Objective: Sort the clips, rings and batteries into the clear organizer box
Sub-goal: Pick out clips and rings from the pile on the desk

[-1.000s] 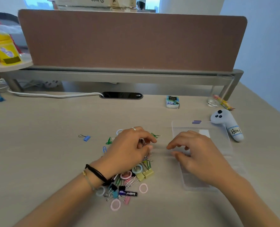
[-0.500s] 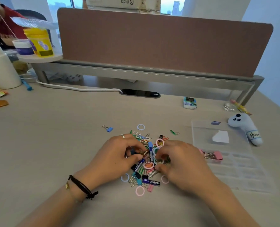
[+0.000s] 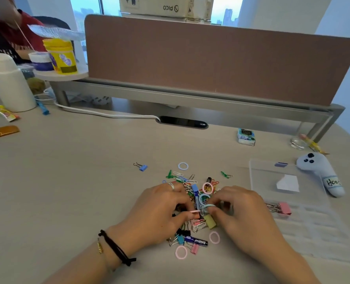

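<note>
A pile of coloured paper clips, binder clips, rings and batteries (image 3: 192,201) lies on the desk in front of me. Over its middle, my left hand (image 3: 159,214) pinches a pink ring (image 3: 195,211) seen edge on. My right hand (image 3: 239,218) pinches a light blue ring (image 3: 208,206) right beside it. A blue battery (image 3: 196,241) and two pink rings lie at the near side of the pile. The clear organizer box (image 3: 305,224) sits open to the right, with a pink binder clip (image 3: 285,208) in one compartment and a white paper slip (image 3: 288,183) under its lid.
A lone blue binder clip (image 3: 143,167) lies left of the pile. A white plush toy (image 3: 321,175) lies beyond the box, with a small glass (image 3: 298,142) and a small carton (image 3: 246,136) behind. A white container (image 3: 8,83), snack wrappers and another person are far left.
My right hand left the box and joined my left hand at the pile. Both hands now pinch rings lifted from it. The view has swung left.
</note>
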Demonstrator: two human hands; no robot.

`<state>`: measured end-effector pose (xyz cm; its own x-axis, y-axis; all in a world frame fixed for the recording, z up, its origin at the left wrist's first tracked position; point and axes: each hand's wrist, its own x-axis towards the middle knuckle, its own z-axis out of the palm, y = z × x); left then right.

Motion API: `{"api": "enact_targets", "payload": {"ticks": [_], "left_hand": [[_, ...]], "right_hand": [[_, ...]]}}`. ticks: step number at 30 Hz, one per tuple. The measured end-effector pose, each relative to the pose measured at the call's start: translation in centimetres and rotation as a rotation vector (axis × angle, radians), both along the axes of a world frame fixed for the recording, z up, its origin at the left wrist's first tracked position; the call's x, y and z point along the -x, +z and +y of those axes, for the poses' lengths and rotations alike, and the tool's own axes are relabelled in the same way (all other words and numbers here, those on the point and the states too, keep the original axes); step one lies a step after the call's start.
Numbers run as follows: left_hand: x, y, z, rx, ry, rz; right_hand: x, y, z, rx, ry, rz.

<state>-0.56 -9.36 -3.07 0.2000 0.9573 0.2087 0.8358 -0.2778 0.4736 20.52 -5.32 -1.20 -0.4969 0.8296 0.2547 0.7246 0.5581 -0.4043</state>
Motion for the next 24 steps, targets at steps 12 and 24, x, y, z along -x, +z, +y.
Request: {"api": "enact_targets", "payload": {"ticks": [12, 24], "left_hand": [[-1.1, 1.5, 1.1, 0.130, 0.199, -0.610], [-13.0, 3.9, 7.8, 0.124, 0.061, -0.610]], "right_hand": [[-1.6, 2.0, 0.6, 0.281, -0.132, 0.413], [-13.6, 2.8, 4.6, 0.172, -0.411, 0.394]]}}
